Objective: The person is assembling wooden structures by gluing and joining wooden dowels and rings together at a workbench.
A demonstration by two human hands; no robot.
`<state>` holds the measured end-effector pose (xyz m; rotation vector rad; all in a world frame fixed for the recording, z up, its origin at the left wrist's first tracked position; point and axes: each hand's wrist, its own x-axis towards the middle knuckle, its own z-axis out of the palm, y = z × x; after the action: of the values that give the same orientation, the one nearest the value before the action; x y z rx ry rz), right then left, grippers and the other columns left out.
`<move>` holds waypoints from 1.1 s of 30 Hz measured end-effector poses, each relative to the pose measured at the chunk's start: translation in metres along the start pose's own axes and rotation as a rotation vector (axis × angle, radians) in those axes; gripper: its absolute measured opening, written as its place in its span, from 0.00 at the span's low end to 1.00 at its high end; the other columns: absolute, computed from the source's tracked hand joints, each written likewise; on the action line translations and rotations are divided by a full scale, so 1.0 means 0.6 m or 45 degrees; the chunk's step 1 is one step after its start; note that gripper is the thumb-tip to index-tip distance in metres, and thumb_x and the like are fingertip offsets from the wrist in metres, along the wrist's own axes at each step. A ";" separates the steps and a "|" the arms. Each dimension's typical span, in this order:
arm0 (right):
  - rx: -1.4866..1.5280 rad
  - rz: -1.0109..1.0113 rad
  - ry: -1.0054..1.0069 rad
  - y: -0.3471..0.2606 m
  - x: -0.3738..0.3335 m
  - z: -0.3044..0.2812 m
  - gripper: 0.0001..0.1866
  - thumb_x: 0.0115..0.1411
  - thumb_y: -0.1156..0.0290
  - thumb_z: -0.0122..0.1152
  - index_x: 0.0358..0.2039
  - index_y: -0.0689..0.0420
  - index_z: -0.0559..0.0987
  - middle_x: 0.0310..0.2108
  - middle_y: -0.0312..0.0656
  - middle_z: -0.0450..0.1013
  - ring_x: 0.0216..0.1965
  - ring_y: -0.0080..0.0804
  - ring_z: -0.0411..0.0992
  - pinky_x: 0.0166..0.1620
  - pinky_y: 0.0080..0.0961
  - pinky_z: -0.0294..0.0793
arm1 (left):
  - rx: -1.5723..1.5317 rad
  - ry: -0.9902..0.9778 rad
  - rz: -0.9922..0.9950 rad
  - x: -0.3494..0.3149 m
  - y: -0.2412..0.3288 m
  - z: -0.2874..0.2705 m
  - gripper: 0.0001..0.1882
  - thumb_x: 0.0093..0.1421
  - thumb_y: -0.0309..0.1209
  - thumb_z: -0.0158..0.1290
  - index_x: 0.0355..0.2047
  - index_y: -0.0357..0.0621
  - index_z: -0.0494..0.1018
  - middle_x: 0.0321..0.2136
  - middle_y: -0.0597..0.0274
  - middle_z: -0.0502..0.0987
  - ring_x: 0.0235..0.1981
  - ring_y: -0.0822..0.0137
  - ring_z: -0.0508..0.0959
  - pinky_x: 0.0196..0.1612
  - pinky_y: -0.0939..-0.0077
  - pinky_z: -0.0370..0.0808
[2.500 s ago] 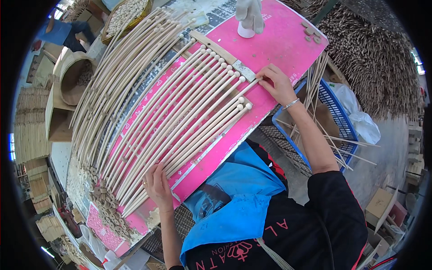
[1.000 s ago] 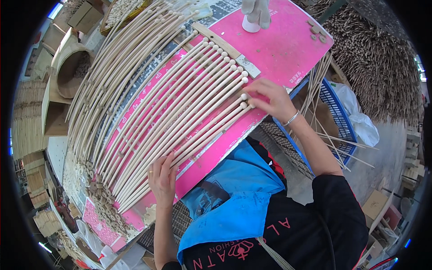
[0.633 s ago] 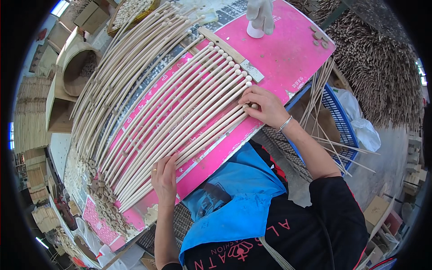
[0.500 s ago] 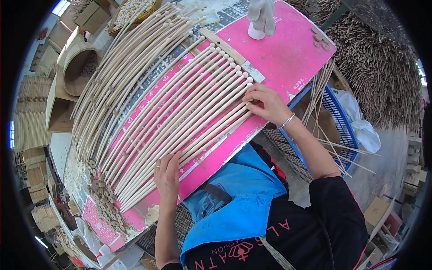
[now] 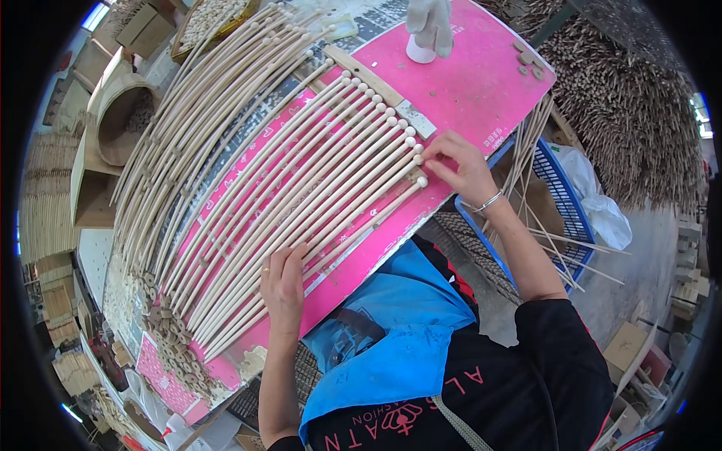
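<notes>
Long pale wooden sticks with round balls at their far ends lie side by side in a slanted row on the pink board. My right hand, a bracelet at its wrist, has thumb and forefinger pinched at one ball-tipped stick near the row's right end. Just below it, the nearest stick's ball shows uncovered. My left hand, with a ring, lies over the lower part of the front sticks, its fingers bent and pressed on them. Its thumb is hidden.
A wooden strip edges the balls. More sticks lie at left, with small wooden rings below. A light glove sits on a white cup at the top. A blue basket with sticks stands right.
My right hand has moved off the nearest stick's ball, up and right, to the neighbouring one. That ball now shows. My left hand stays on the sticks. The whole view has shifted slightly.
</notes>
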<state>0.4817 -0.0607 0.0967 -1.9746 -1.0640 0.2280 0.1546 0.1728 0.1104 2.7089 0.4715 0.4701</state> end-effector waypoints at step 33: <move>0.088 0.055 0.224 -0.014 0.017 -0.001 0.06 0.64 0.79 0.62 0.40 0.62 0.83 0.38 0.40 0.78 0.39 0.31 0.78 0.41 0.24 0.76 | 0.407 0.180 -0.009 0.080 -0.051 -0.135 0.18 0.60 0.19 0.58 0.50 0.44 0.83 0.35 0.59 0.75 0.38 0.58 0.77 0.42 0.61 0.75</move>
<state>0.4833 -0.0514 0.1056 -1.9185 -0.8895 0.1101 0.1588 0.2406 0.1827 2.9892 0.6428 0.6360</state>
